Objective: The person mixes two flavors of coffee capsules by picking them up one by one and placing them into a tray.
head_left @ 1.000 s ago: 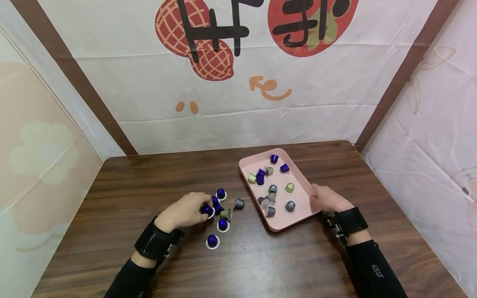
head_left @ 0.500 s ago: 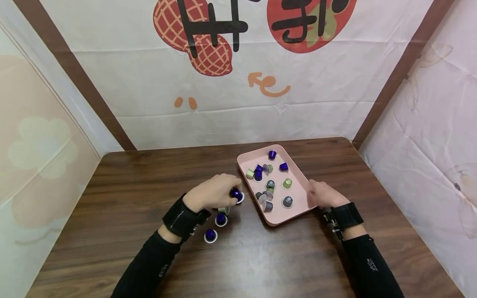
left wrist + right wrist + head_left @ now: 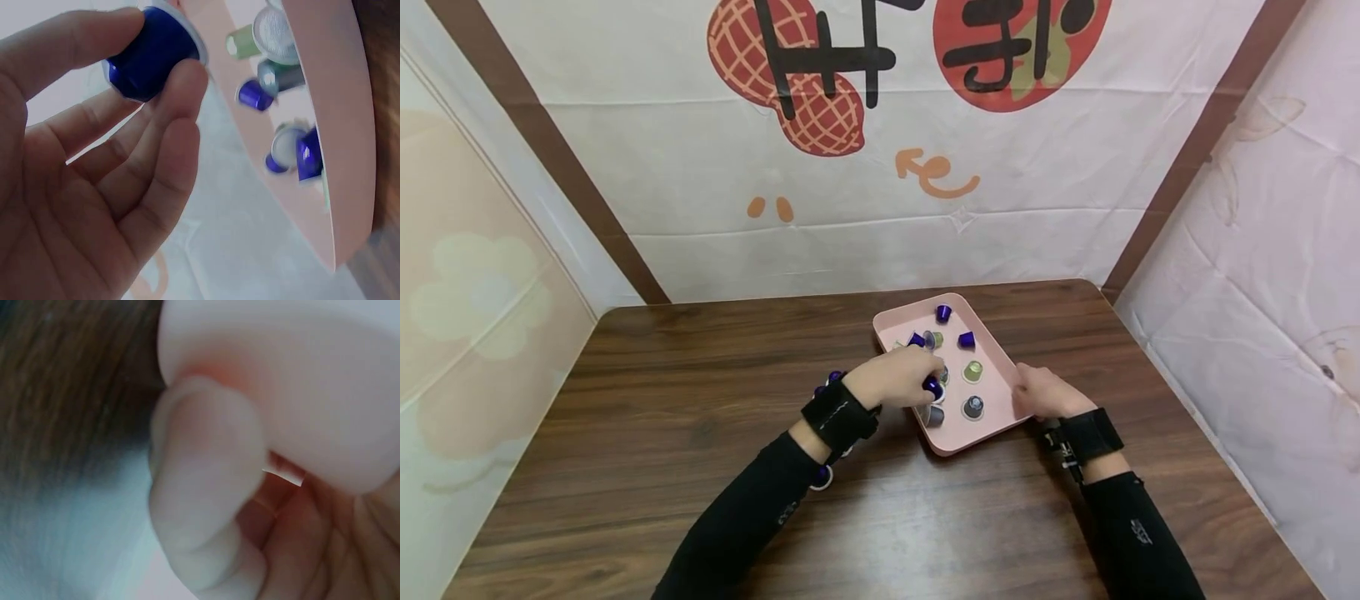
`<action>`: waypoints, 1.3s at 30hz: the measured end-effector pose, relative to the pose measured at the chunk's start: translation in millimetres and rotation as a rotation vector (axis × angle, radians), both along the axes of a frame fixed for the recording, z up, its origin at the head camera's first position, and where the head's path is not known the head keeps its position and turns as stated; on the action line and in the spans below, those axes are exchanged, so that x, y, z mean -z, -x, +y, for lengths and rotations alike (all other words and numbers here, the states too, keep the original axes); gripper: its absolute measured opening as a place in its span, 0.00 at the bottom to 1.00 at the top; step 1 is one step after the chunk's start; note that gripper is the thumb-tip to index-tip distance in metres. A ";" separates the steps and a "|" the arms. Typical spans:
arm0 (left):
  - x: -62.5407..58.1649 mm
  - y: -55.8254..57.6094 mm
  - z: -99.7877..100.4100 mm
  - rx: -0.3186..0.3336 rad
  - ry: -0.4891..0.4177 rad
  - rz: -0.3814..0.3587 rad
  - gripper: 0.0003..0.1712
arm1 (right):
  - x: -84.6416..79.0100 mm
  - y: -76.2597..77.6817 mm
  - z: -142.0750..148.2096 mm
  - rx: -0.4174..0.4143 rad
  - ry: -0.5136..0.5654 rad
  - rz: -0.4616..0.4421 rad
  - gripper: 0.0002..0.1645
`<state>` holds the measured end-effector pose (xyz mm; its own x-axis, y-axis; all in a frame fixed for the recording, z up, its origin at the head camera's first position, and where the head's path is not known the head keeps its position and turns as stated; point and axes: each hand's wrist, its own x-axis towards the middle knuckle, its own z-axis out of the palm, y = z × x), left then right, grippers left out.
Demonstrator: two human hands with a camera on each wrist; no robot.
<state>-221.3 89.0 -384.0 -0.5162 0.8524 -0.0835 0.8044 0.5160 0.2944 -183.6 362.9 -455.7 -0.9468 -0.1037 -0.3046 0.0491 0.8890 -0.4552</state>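
Observation:
Over the left part of the pink tray (image 3: 992,385), my left hand (image 3: 897,377) pinches a dark blue coffee capsule (image 3: 153,56) between thumb and fingers. Its white rim faces away from the palm in the left wrist view. My right hand (image 3: 1051,392) grips the tray's near right edge, and the right wrist view shows the thumb (image 3: 209,462) pressed on the pink wall. Inside the tray lie blue, green and grey capsules, among them a green capsule (image 3: 973,371) and a grey capsule (image 3: 973,407). My left hand hides some of them.
Left of the tray, loose blue capsules on the wooden table (image 3: 685,400) are partly covered by my left forearm; one blue capsule (image 3: 822,477) shows below it. A printed white cloth (image 3: 820,258) stands behind the table, with further cloth at both sides.
My left hand took a blue capsule from the loose group and carried it right, over the tray. My right hand has stayed at the tray's edge.

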 end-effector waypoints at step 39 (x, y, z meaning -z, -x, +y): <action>-13.3 21.6 -77.8 -0.164 -0.020 -0.035 0.08 | 0.1 -0.3 1.2 -0.001 0.013 -0.008 0.09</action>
<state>-243.0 11.1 -370.8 -0.6460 0.7583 -0.0876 0.6986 0.6335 0.3325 -183.3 364.1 -455.8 -0.9442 -0.1089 -0.3107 0.0515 0.8832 -0.4661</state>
